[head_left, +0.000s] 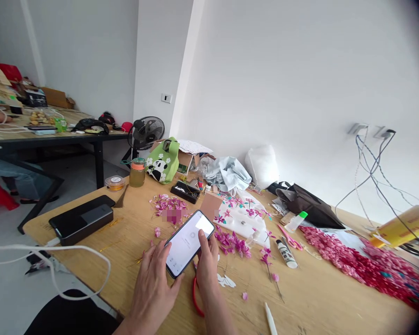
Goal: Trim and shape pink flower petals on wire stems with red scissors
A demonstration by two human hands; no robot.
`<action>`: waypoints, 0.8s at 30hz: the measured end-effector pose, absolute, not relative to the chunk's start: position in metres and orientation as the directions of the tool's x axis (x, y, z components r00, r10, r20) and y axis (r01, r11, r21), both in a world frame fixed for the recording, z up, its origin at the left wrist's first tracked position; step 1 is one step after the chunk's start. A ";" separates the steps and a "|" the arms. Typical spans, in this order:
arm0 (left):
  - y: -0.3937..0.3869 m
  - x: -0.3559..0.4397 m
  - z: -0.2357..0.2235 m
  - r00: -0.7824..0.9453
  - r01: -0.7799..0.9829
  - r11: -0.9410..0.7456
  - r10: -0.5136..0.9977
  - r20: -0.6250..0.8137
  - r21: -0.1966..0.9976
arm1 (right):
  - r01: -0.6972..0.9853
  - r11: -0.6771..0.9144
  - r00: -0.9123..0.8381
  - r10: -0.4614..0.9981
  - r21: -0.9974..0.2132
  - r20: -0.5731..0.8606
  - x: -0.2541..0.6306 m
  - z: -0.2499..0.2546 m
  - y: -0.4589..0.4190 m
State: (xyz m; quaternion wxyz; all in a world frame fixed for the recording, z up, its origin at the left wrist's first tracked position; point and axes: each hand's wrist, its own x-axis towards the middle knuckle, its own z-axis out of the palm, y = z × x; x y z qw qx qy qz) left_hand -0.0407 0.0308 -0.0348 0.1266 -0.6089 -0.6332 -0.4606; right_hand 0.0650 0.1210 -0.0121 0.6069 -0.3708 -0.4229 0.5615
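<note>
A smartphone (185, 244) with a lit, mostly white screen is held tilted above the wooden table. My left hand (155, 279) grips its left side and lower corner. On the other edge my right hand (207, 260) is closed, its thumb lying over the screen. Red-handled scissors or pliers (196, 298) lie partly hidden beneath my right wrist. Around the phone are piles of pink petals (168, 204) and purple-pink petals (232, 243). A white sheet (246, 223) behind it carries several small wire-stemmed flowers.
A power bank (91, 225) with a phone on it and a white cable (101, 279) are at left. A jar (137, 173), green panda bag (163, 160) and black box (185, 191) stand behind. Glue tube (286, 253), pink scissors (289, 236), white pen (270, 318) and red-pink flower strands (352, 260) lie right.
</note>
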 end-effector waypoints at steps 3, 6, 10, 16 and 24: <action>0.031 -0.042 -0.034 -0.238 0.878 -0.176 0.647 0.725 0.445 | -0.417 0.029 -0.027 0.999 -0.909 0.044 0.065 -0.009 0.117; 0.031 -0.042 -0.035 -0.282 0.836 -0.185 0.662 0.694 0.517 | -0.404 0.037 -0.047 0.997 -0.914 0.061 0.066 -0.006 0.114; 0.032 -0.043 -0.027 -0.454 0.557 -0.148 0.770 0.449 0.817 | -0.366 0.124 -0.046 0.988 -0.922 0.151 0.066 -0.003 0.113; 0.045 -0.051 0.003 -0.351 -0.444 0.009 0.918 -0.183 0.896 | -0.471 0.183 -0.089 0.963 -0.863 0.253 0.070 0.004 0.118; 0.095 -0.069 0.057 -0.367 -0.650 -0.096 0.909 -0.200 0.754 | -0.534 0.178 -0.018 0.975 -0.826 0.222 0.075 0.007 0.126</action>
